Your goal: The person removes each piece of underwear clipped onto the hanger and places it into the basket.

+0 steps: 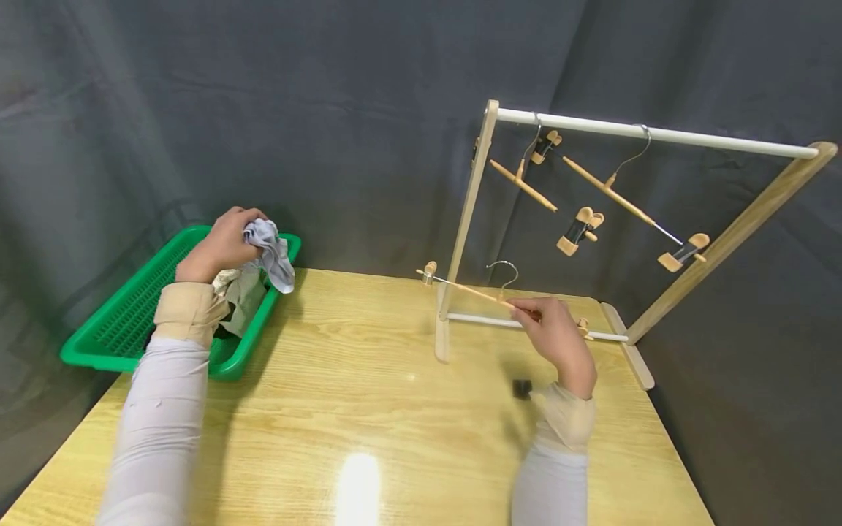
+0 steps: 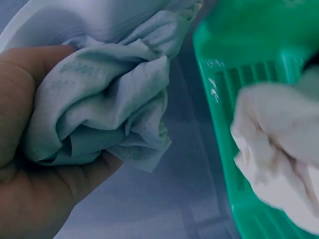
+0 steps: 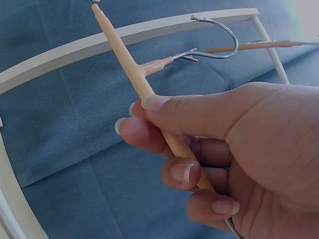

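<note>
My left hand (image 1: 224, 241) grips a crumpled light blue-grey cloth (image 1: 270, 252) above the green basket (image 1: 88, 359). In the left wrist view the cloth (image 2: 104, 99) bunches between thumb and fingers, with rows of tiny holes and a stitched seam. My right hand (image 1: 555, 336) holds a clip hanger (image 1: 475, 291) by its bar, low in front of the rack. Seen from the right wrist, thumb and fingers wrap the orange-tan bar (image 3: 119, 47) beside its neck, and the metal hook (image 3: 232, 42) points away from the hand. One end clip (image 1: 429, 273) shows at the bar's left.
A wooden rack with a white top rail (image 1: 585, 128) stands at the back right. Two clip hangers (image 1: 608, 191) hang from it. Off-white cloth (image 1: 245, 299) lies in the basket. A small black object (image 1: 522, 389) is near my right wrist. Dark curtain (image 1: 368, 146) backs the wooden table (image 1: 368, 380).
</note>
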`<control>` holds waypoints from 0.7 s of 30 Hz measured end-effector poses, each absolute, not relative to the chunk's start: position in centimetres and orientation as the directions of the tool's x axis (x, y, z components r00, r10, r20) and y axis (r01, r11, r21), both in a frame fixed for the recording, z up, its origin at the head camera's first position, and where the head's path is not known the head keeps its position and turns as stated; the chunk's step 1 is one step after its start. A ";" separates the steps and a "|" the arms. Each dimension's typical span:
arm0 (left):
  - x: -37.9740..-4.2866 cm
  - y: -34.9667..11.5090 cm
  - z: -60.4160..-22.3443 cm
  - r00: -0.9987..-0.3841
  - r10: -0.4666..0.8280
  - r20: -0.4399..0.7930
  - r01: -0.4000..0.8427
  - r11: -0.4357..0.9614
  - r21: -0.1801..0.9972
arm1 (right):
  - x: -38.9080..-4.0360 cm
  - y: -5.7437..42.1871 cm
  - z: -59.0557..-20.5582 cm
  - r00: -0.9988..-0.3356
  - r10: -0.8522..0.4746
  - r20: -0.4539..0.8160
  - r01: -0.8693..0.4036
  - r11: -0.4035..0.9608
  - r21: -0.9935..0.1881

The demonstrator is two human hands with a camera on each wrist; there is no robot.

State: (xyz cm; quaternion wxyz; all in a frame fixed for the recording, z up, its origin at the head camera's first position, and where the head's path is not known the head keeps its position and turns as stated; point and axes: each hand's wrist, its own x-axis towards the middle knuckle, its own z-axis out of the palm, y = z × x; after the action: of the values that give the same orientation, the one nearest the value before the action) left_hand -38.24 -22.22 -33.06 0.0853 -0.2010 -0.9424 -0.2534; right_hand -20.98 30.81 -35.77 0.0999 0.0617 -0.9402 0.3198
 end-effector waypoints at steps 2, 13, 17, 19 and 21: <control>-38.2 -23.2 -33.3 -0.918 0.284 0.277 0.386 0.799 0.461 | -21.0 30.8 -35.7 -0.972 -0.049 0.229 -0.178 0.789 -0.588; -36.9 -27.9 -34.6 -0.941 -0.017 0.338 0.182 0.817 0.547 | -21.1 30.8 -35.8 -0.972 -0.068 0.224 -0.191 0.785 -0.589; -36.5 -29.4 -35.2 -0.947 -0.033 0.321 0.158 0.820 0.550 | -20.9 30.8 -35.6 -0.975 -0.061 0.212 -0.177 0.790 -0.588; -36.4 -30.0 -35.4 -0.961 -0.002 0.276 0.150 0.838 0.525 | -20.9 30.8 -35.6 -0.977 -0.058 0.207 -0.171 0.791 -0.587; -36.4 -30.5 -35.7 -0.980 0.053 0.192 0.140 0.870 0.473 | -21.0 30.8 -35.6 -0.977 -0.063 0.205 -0.175 0.789 -0.589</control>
State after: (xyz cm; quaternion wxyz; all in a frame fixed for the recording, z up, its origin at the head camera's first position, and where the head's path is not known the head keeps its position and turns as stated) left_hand -36.36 -30.49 -35.66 0.0866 -0.0500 -0.9630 -0.2503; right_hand -20.99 30.83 -35.60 0.0876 0.0633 -0.9417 0.3187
